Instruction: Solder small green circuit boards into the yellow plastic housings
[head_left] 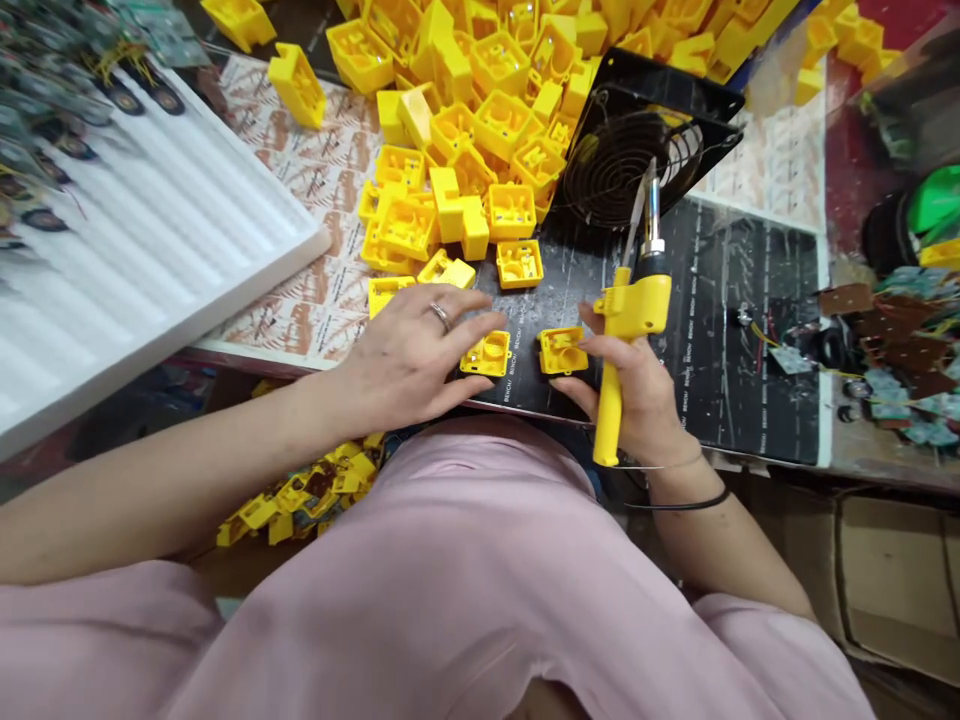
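Our black printed bench mat (739, 340) lay at twelve o'clock. Near six o'clock, our left hand (401, 360) spread its grip beside a square yellow plastic housing (486, 354), while our right hand (626, 385) closed its grip around a yellow-handled soldering iron (634, 308).

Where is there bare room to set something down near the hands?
The black bench mat shows a free patch between the soldering iron in the right hand and the loose wires. Patterned paper beside the white foam tray is another. Yellow plastic housings crowd the top.
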